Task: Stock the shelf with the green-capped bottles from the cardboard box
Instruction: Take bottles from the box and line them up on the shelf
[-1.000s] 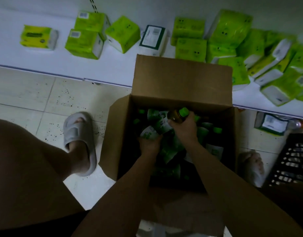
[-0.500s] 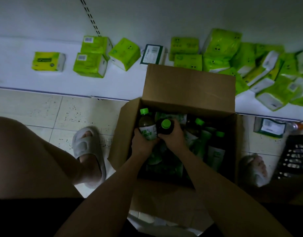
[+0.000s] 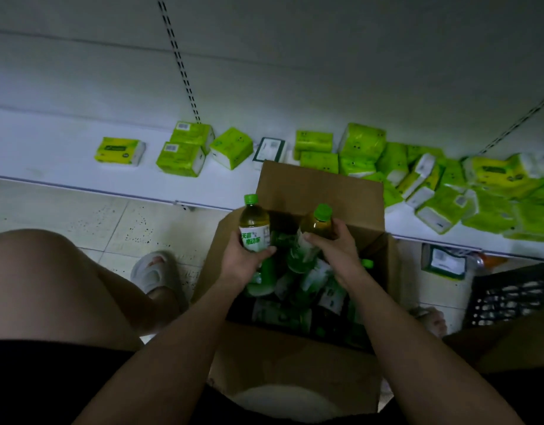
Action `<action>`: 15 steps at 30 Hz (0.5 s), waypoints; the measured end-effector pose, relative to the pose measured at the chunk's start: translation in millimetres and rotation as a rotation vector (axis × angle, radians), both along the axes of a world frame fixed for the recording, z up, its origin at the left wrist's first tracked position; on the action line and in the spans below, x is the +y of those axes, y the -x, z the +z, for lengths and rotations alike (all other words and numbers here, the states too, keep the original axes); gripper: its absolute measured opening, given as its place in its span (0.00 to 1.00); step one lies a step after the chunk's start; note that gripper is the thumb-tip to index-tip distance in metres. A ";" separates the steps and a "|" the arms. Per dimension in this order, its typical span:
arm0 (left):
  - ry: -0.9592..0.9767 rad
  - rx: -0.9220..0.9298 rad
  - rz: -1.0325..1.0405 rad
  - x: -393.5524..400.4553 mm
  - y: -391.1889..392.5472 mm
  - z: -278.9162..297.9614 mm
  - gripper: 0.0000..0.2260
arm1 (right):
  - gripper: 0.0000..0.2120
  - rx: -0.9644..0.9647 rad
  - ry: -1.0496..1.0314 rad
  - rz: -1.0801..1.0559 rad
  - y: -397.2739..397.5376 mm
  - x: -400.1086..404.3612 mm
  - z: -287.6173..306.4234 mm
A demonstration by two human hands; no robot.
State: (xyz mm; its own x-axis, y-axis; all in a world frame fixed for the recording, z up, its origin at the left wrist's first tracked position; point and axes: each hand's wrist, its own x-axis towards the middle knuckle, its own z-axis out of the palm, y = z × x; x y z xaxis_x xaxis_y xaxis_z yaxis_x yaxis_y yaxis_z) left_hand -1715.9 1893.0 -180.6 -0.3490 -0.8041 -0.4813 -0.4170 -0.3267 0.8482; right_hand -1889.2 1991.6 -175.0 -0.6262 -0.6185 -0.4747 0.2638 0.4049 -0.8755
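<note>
An open cardboard box [image 3: 319, 191] stands on the floor in front of me, holding several green-capped bottles [image 3: 298, 302] lying in a heap. My left hand [image 3: 243, 262] grips one upright bottle [image 3: 253, 223] of amber drink with a white-green label, raised above the box's left edge. My right hand [image 3: 338, 250] grips a second bottle [image 3: 315, 228], tilted slightly, above the box's middle. The white bottom shelf [image 3: 65, 161] runs behind the box.
Green tissue packs [image 3: 181, 151] lie scattered along the shelf, piled thick on the right [image 3: 448, 191]. A dark plastic crate [image 3: 513, 292] sits at the right. My knee [image 3: 43, 283] and a grey slipper [image 3: 157, 274] are left of the box on tiled floor.
Both hands rose out of the box, each lifting a bottle clear of the heap. The view tilted up, showing more of the shelf's back wall.
</note>
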 end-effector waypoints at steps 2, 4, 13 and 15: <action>0.012 0.092 0.044 2.0 0.1 14.6 0.25 | 0.38 -0.048 0.051 -0.011 5.7 8.0 17.3; 0.032 0.170 0.053 3.3 1.5 29.3 0.25 | 0.28 -0.102 0.116 0.002 8.6 14.4 36.7; 0.256 0.333 -0.109 5.2 18.7 96.0 0.29 | 0.31 -0.210 0.440 -0.162 -3.4 18.1 111.5; 0.276 0.345 -0.131 5.6 21.6 112.4 0.28 | 0.31 -0.233 0.505 -0.175 -6.2 17.0 124.3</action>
State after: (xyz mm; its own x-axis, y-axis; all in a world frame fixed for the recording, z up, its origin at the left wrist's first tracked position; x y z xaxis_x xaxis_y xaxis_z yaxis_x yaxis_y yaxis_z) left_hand -1737.5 1898.6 -68.2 -0.5586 -0.8243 -0.0926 -0.1172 -0.0321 0.9926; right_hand -1883.0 2008.5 -50.7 -0.6538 -0.7008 -0.2854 0.4982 -0.1148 -0.8594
